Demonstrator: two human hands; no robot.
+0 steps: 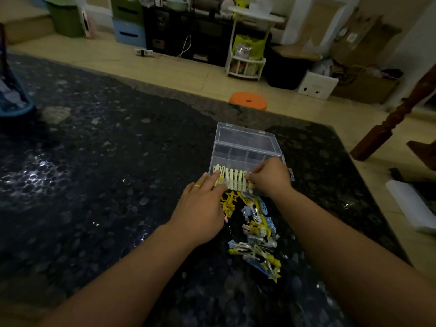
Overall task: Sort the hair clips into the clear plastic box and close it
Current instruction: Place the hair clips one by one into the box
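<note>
A clear plastic box stands open on the dark table, its lid tilted back and its divided compartments showing. A row of pale yellow clips lines its near edge. My left hand, a ring on one finger, lies over the row's left end with straight fingers touching the clips. My right hand pinches a clip at the row's right end. A loose pile of yellow, blue and white hair clips lies on the table between my forearms, just in front of the box.
The dark speckled table stretches far to the left. An orange stool stands beyond its far edge. A blue basket sits at the far left. A wooden post and white roll are at right.
</note>
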